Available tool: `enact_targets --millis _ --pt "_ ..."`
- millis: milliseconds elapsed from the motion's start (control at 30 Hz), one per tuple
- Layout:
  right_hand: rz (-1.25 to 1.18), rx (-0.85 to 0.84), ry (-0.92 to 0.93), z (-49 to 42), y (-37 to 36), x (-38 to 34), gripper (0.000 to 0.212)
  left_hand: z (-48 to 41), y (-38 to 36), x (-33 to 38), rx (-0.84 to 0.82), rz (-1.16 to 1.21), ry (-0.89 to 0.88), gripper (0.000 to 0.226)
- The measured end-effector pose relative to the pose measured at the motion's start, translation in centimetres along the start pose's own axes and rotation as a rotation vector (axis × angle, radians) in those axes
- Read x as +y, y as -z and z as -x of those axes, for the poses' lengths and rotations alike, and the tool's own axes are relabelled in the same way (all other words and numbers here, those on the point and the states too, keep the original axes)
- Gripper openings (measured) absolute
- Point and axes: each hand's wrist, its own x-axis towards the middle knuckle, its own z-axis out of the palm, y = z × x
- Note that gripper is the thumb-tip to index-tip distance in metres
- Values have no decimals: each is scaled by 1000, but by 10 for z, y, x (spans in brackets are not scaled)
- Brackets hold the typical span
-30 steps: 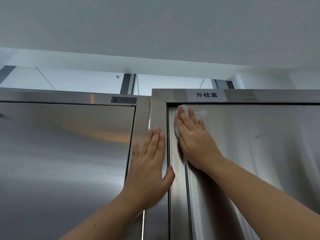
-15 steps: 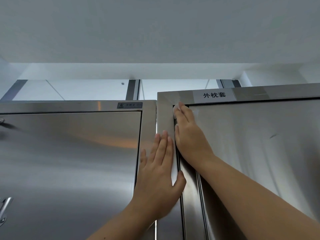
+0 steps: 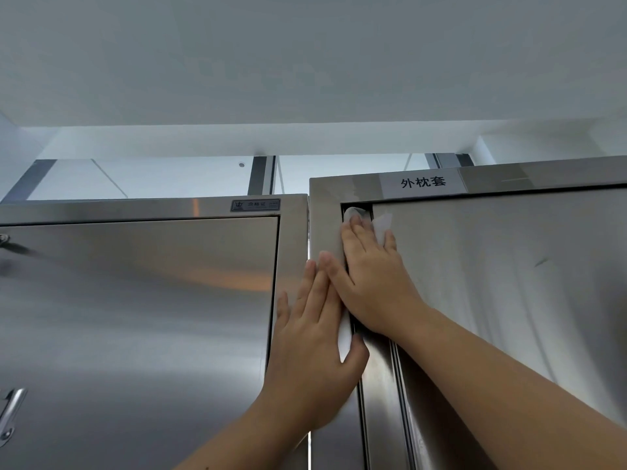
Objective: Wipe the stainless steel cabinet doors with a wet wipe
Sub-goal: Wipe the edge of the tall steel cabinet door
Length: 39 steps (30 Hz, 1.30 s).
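Two stainless steel cabinets stand side by side. My right hand [image 3: 373, 279] lies flat on the top left corner of the right cabinet door [image 3: 509, 283], pressing a white wet wipe [image 3: 381, 223] against it. The wipe shows above my fingertips at the door's upper edge and the frame groove. My left hand [image 3: 312, 340] rests flat, fingers together, on the frame strip [image 3: 324, 215] between the two doors and holds nothing. The left cabinet door [image 3: 135, 317] is closed.
A white label with black characters [image 3: 422, 182] is stuck on the right cabinet's top frame. A small dark plate [image 3: 255, 205] sits on the left cabinet's frame. A metal handle [image 3: 10, 412] shows at the left edge. The ceiling is close above.
My right hand has shifted along the door's top left corner, and the wipe now shows again above the fingers. The left hand stays on the frame. The view has tilted slightly up.
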Motion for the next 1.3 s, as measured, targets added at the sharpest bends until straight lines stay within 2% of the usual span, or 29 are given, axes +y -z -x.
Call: enact_targets --millis 67,367,433,533,600,767,967,1133,1300 --pt "-20 -66 -13 1 2 -3 73 0 1 2 -20 34 11 74" --pt "74 -161 -39 -4 6 -5 78 0 0 2 -1 47 10 73" --pt "91 -144 -26 -1 5 -5 85 2 0 2 4 44 5 75" --pt "125 -113 16 9 2 -7 110 7 0 2 -1 38 9 75" --pt "158 -127 43 13 4 -5 115 10 0 1 -7 19 -3 76" --pt "176 -219 23 1 18 -3 87 10 0 2 -7 -13 -24 77" --pt "233 -208 68 -3 17 -3 94 10 1 2 3 -42 -24 77" --pt "233 -181 113 8 13 2 113 10 0 3 12 -29 -22 74" --pt "186 -209 57 -3 17 2 88 9 1 2 -3 -57 -16 76"
